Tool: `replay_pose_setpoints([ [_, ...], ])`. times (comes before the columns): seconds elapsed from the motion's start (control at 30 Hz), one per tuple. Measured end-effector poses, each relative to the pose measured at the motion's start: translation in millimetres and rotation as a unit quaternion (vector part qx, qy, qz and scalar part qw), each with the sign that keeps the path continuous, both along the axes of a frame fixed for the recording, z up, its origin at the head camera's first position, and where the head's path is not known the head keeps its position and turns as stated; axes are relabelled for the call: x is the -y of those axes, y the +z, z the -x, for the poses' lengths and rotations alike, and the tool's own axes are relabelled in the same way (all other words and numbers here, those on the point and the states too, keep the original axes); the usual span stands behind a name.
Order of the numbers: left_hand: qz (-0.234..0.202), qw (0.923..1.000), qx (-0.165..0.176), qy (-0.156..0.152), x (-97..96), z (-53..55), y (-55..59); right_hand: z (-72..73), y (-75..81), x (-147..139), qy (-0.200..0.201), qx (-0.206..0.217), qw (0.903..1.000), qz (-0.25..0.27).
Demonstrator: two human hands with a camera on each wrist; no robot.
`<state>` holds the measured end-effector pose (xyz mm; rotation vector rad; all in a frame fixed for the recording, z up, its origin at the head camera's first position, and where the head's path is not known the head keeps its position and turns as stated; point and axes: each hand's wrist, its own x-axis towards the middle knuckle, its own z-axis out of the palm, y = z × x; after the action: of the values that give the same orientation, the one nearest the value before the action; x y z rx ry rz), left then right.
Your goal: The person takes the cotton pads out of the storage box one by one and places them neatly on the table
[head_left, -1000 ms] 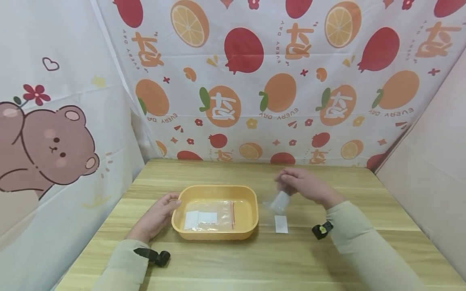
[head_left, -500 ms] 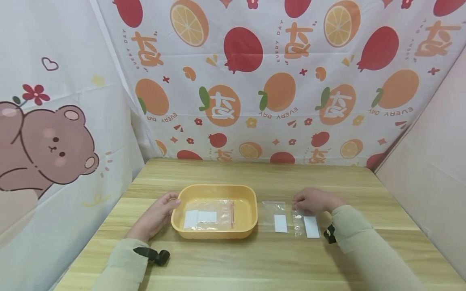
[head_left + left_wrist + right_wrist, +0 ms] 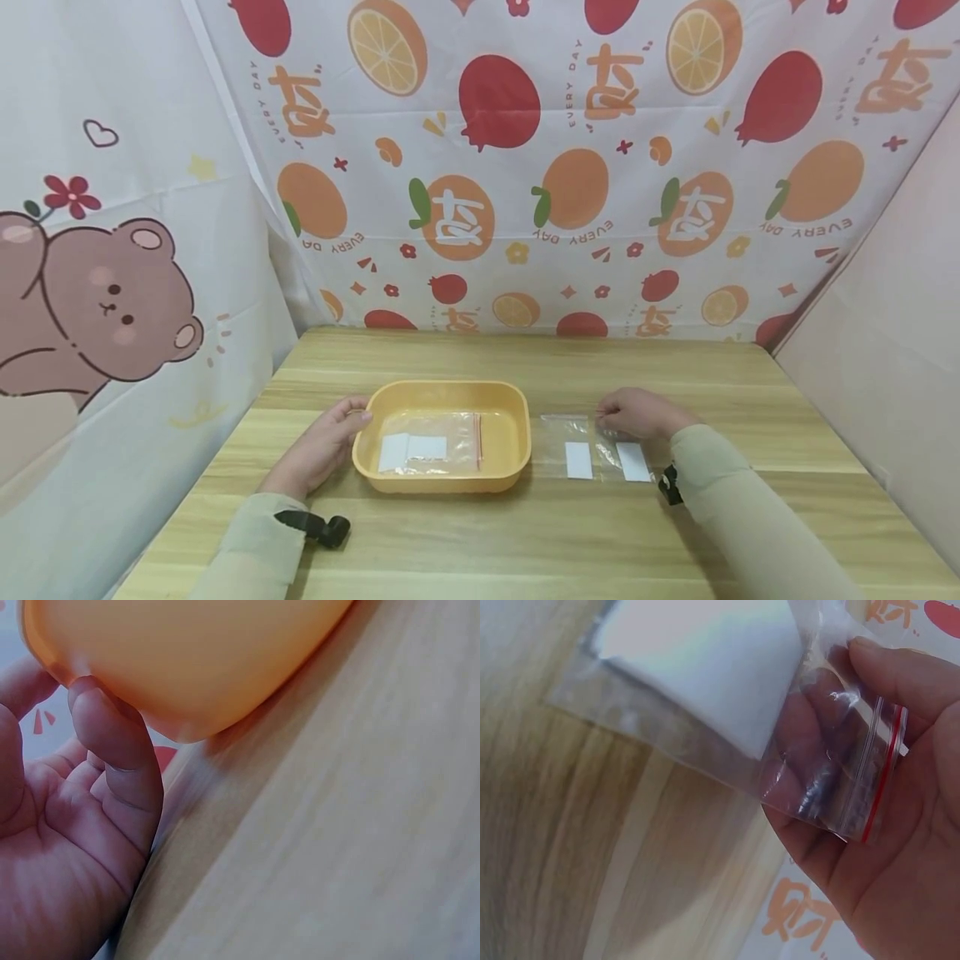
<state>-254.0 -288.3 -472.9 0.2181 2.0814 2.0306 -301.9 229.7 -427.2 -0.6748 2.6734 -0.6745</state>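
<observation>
My left hand [image 3: 324,450] pinches the left rim of a yellow plastic basin [image 3: 442,486]; the left wrist view shows the thumb [image 3: 101,724] against its edge. My right hand [image 3: 643,414] holds a small clear zip-lock bag [image 3: 609,458] by its red-lined zip end. Inside that bag is a white card [image 3: 705,667], with the fingers showing through the film in the right wrist view. Immediately to its left lies a second clear zip-lock bag [image 3: 553,450] with a white card [image 3: 577,461] in it.
A larger clear bag [image 3: 461,458] with a red zip line and white cards inside lies in the basin. Everything stands on a wooden table [image 3: 480,550]. Behind it hangs a fruit-print cloth [image 3: 517,192], and a bear-print cloth [image 3: 112,292] hangs at the left.
The right hand has brought its bag down to the table, right of the other small bag, then shifted it slightly left towards that one. The left hand stays on the basin.
</observation>
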Motion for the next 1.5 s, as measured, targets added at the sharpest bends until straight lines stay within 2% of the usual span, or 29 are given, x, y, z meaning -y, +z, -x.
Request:
replay_pose_setpoints([
  [0.17,0.001,1.0000,0.001,-0.004,0.3,-0.7,-1.4,-1.0,0.6,3.9,-0.019,-0.002,0.9998,-0.006],
  [0.4,0.003,1.0000,0.003,-0.002,0.2,-1.3,-1.7,-0.3,-0.3,4.9,-0.056,-0.028,0.9980,-0.008],
  [0.53,0.000,1.0000,0.001,-0.003,0.5,-0.3,-1.1,0.3,2.3,3.8,-0.082,-0.029,0.9961,0.014],
  [0.8,0.006,1.0000,-0.001,-0.003,1.5,1.2,-1.1,0.6,12.8,11.3,-0.107,-0.041,0.9907,0.073],
  [1.0,0.010,0.9999,-0.001,-0.002,1.9,1.9,-0.7,-6.6,29.3,30.6,-0.120,-0.014,0.9820,0.145],
  [1.17,0.008,1.0000,-0.003,-0.002,1.9,1.9,-1.5,-12.7,36.2,49.3,-0.108,0.048,0.9661,0.229],
  [1.33,0.007,1.0000,-0.005,-0.001,1.4,1.8,-1.9,-23.1,44.7,69.7,-0.079,0.103,0.9451,0.300],
  [1.5,0.003,1.0000,-0.002,-0.003,0.8,2.4,-1.8,-31.0,50.8,90.2,-0.059,0.148,0.9200,0.358],
])
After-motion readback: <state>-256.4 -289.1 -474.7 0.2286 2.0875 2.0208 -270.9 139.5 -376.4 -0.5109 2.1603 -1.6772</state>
